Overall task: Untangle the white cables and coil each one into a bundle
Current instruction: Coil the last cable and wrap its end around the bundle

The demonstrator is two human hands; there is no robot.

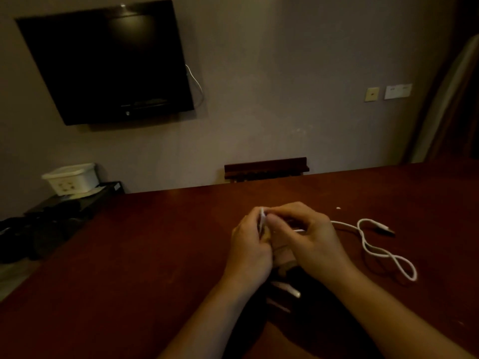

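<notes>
Left hand [250, 238] and right hand [308, 235] grip white cable [375, 251].

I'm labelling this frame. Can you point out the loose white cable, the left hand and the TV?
white cable [373, 248]: head view, on its loop on the table.
left hand [250, 244]: head view, back of hand.
TV [103, 63]: head view, dark screen.

You find no readable text here. Television [103, 63] on wall carries small mark low on bezel, too dim and blurred to read. White box [71, 178] on side shelf shows faint printed pattern, no legible letters. Wall plates [398, 91] bear no words you can read.
</notes>
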